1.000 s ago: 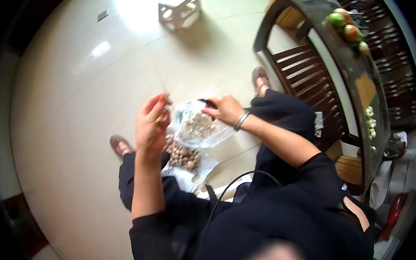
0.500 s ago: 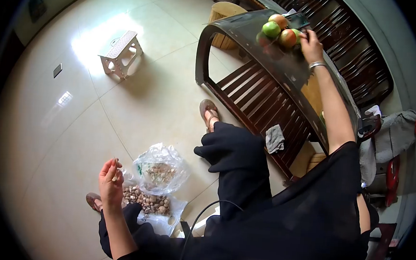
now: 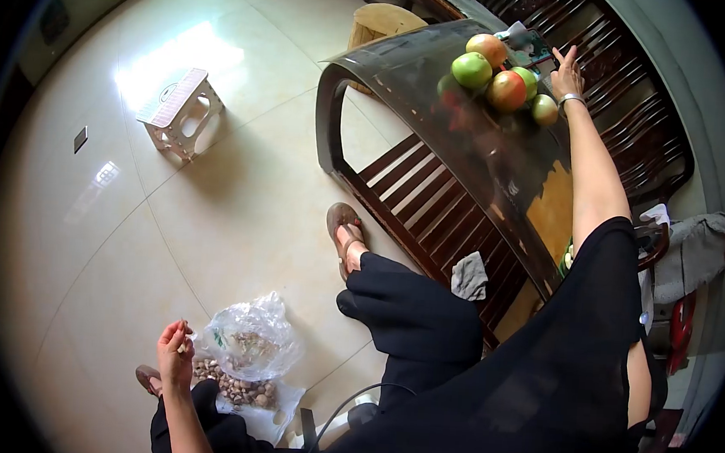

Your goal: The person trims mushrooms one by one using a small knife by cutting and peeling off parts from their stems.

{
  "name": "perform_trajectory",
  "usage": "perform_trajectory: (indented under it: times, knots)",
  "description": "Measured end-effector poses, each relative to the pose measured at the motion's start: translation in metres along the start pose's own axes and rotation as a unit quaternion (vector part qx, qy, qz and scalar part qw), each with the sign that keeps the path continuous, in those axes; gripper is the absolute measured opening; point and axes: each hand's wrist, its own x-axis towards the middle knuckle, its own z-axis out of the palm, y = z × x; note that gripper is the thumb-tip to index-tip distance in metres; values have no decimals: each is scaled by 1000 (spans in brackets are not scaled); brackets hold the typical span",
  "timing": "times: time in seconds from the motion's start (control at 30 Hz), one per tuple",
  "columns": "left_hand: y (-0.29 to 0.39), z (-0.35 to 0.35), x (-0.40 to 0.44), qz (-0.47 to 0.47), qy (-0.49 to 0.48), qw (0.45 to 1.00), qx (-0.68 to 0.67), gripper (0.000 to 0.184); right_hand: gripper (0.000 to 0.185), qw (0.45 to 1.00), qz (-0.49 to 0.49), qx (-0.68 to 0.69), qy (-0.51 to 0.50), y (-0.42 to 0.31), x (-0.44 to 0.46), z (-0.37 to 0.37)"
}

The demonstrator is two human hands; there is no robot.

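Note:
At lower left, my left hand (image 3: 175, 355) is closed in a pinch on something small that I cannot make out. Just right of it lie a pile of small brown round pieces (image 3: 245, 388) on a white plastic bag and a clear plastic bag (image 3: 267, 320) with pale bits inside. My right hand (image 3: 568, 75), a bracelet at its wrist, reaches over the dark table (image 3: 406, 63) at upper right, fingers apart beside a phone-like device (image 3: 529, 47). Several red and green fruits (image 3: 506, 91) sit close to its left.
A white folding stool (image 3: 180, 116) stands on the tiled floor at upper left. Below the table is a slatted shelf (image 3: 418, 198) with a grey cloth (image 3: 469, 276). A dark wooden bench (image 3: 627, 101) is behind the table, and a wooden stump (image 3: 379, 24) stands beside it.
My right hand has gone from the clear bag to the table, past the fruits to the device. My left hand keeps its pinch near the pile. The view has swung toward the table.

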Motion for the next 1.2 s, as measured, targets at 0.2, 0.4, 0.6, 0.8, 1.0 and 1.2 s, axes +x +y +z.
perform_trajectory:
  times: [0.2, 0.4, 0.6, 0.8, 1.0, 1.2]
  knots:
    - [-11, 2, 13, -18, 16, 999, 25, 14, 72, 1000, 7, -16, -1, 8, 12, 21]
    - [-15, 13, 24, -23, 12, 999, 29, 13, 72, 999, -26, -28, 19, 11, 23, 34]
    - [-18, 22, 26, -35, 13, 998, 41, 14, 70, 1000, 11, -16, 24, 10, 22, 30]
    - [-13, 21, 18, -34, -11, 999, -16, 16, 58, 963, -90, 87, 238, -9, 2, -14]
    - [-3, 41, -11, -28, -24, 999, -23, 18, 30, 842, -127, 524, -11, -174, -158, -149]
    - [14, 53, -57, 0, -119, 993, -16, 20, 23, 718, -192, 557, -370, -321, -347, -182]
